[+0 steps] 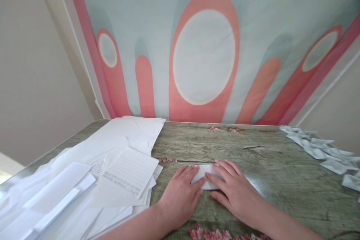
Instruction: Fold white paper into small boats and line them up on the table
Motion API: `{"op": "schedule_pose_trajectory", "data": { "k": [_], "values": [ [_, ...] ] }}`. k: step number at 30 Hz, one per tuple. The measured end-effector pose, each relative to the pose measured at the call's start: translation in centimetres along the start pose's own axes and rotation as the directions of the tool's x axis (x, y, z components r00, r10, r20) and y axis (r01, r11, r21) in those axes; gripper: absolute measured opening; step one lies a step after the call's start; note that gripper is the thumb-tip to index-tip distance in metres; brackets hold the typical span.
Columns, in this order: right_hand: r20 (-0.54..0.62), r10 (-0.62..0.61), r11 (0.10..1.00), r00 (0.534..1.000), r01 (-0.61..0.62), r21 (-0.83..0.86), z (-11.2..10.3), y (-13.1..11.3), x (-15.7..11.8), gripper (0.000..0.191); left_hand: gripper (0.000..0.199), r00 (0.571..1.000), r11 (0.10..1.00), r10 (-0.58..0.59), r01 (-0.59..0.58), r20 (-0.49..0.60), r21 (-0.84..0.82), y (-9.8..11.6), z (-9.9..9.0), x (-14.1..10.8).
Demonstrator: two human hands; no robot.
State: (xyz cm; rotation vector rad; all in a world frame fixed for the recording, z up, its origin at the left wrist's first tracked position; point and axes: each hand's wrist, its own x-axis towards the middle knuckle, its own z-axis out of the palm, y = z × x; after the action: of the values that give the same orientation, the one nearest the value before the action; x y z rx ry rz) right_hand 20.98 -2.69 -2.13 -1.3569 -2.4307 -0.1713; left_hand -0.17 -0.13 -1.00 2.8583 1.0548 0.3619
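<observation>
A small folded piece of white paper [206, 172] lies on the wood-patterned table [253, 142] in front of me. My left hand [182, 193] rests on its left side, fingers spread and pressing it down. From the right, my right hand [232, 187] lies over the paper's other side, with its fingers apart and the fingertips on the sheet. Both hands lie flat rather than gripping, and they partly cover the paper. The two hands nearly meet at its middle.
A spread pile of white sheets [135, 127], some with printed lines, covers the table's left side. Several folded white paper pieces [323, 150] line the right edge. Behind the table hangs a blue-grey and coral patterned backdrop [197, 112].
</observation>
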Motion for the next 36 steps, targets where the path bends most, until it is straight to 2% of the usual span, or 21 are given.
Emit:
{"op": "schedule_pose_trajectory", "data": {
  "k": [9,19,36],
  "values": [
    [0.051,-0.01,0.999,0.999,0.012,-0.033,-0.01,-0.2,-0.06,0.038,0.029,0.997,0.998,0.061,-0.061,0.038,0.005,0.52,-0.38,0.05],
    [0.076,0.02,0.999,0.997,-0.017,-0.043,-0.28,0.34,0.45,0.038,0.037,0.999,1.0,0.013,-0.012,0.053,-0.01,0.46,-0.56,0.17],
    [0.089,0.025,0.994,0.996,-0.015,-0.108,0.33,0.4,0.66,0.042,0.042,0.997,1.0,0.031,-0.032,0.076,0.0,0.29,-0.9,0.42]
  ]
}}
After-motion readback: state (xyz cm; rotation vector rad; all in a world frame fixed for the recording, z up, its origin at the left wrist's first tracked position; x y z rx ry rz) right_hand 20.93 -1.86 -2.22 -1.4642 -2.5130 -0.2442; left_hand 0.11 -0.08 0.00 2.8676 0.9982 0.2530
